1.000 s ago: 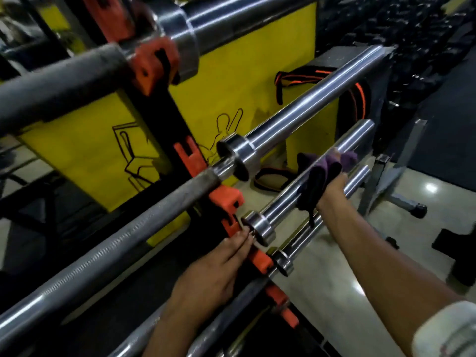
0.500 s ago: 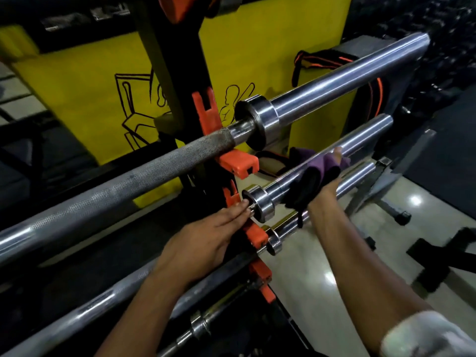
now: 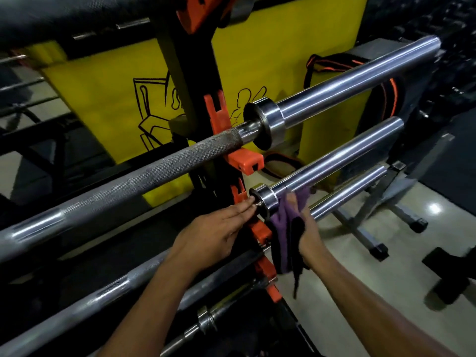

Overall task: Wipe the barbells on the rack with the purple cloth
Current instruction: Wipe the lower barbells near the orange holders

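1. A black upright rack (image 3: pixel 185 81) with orange hooks (image 3: pixel 247 161) is seen, on which several steel barbells are laid one below another, their sleeves pointing toward the upper right.
2. The top barbell (image 3: pixel 154 171) is carried on an orange hook, with its knurled shaft to the left of the upright and its collar and smooth sleeve to the right.
3. The second barbell (image 3: pixel 334 158) is laid just below it; its collar is found just right of the upright.
4. The purple cloth (image 3: pixel 286 228) is pressed against the underside of that second barbell's sleeve, just beside the collar, and the rest of it is left hanging down.
5. The cloth is gripped by the right hand (image 3: pixel 306 228), whose fingers are curled round it from below.
6. The left hand (image 3: pixel 213 235) is held flat with straight fingers; its fingertips are laid against the inner face of the second barbell's collar, and nothing is grasped.
7. A third barbell (image 3: pixel 347 194) is seen lower, to the right of the cloth.
8. A yellow panel (image 3: pixel 103 104) with black line drawings is seen behind the rack.
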